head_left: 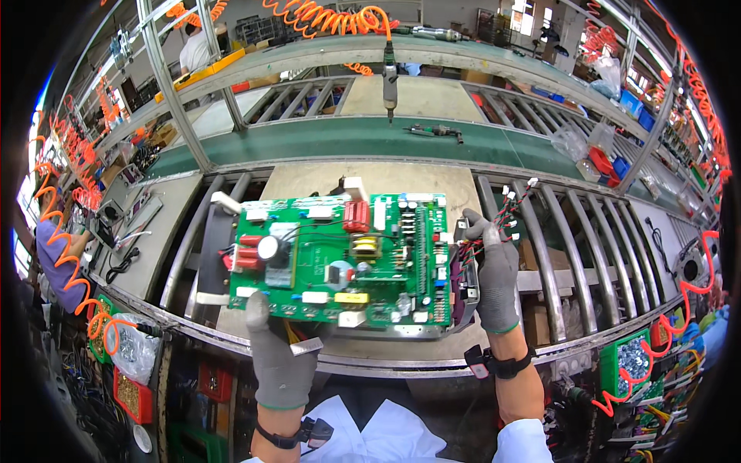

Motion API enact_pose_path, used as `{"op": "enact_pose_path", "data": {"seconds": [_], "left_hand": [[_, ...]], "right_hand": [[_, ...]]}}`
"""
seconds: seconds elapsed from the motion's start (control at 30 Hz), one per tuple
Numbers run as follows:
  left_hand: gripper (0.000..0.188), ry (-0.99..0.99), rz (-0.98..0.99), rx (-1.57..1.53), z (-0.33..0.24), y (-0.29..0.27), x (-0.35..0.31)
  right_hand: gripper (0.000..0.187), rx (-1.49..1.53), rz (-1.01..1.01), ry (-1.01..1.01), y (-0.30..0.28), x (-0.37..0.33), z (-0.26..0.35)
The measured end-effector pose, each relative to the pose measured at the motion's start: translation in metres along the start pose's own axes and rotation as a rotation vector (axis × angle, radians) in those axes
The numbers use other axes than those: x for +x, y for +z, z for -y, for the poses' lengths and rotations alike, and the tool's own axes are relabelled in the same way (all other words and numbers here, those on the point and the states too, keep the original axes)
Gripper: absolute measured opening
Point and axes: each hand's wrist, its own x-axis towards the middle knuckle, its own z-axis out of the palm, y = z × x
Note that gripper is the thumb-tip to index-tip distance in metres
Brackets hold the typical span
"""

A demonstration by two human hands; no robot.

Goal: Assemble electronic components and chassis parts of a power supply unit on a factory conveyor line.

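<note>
A large green circuit board (309, 224) faces up in front of me, set with red, white and yellow parts. Beneath it a dark frame shows at the left and right ends, with white corner pieces. My left hand (279, 359), in a grey glove, grips the board's near left edge, thumb on top and fingers hidden below. A white connector (306, 346) on coloured wires hangs beside that hand. At the right end, my gloved right hand (498, 278) is closed around the frame's side. Thin red and black wires (507, 212) with white plugs stick up next to its fingers.
Under the board lies a pale work panel (370, 171) on a roller conveyor (575, 255). A screwdriver (390, 81) hangs from an orange coiled hose; another tool (436, 132) lies on the green belt (309, 143). Screw bins (629, 366) stand low at both sides. A person works far left.
</note>
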Motion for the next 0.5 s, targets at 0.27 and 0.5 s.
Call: {"op": "enact_pose_path", "data": {"seconds": [0.27, 0.5], "left_hand": [[0.057, -0.112, -0.034, -0.018, 0.025, 0.011, 0.008], [0.066, -0.125, -0.027, 0.072, 0.034, 0.006, 0.006]], "right_hand": [[0.039, 0.067, -0.03, -0.022, 0.002, 0.003, -0.01], [0.037, 0.044, -0.058, 0.011, 0.002, 0.003, -0.016]]}}
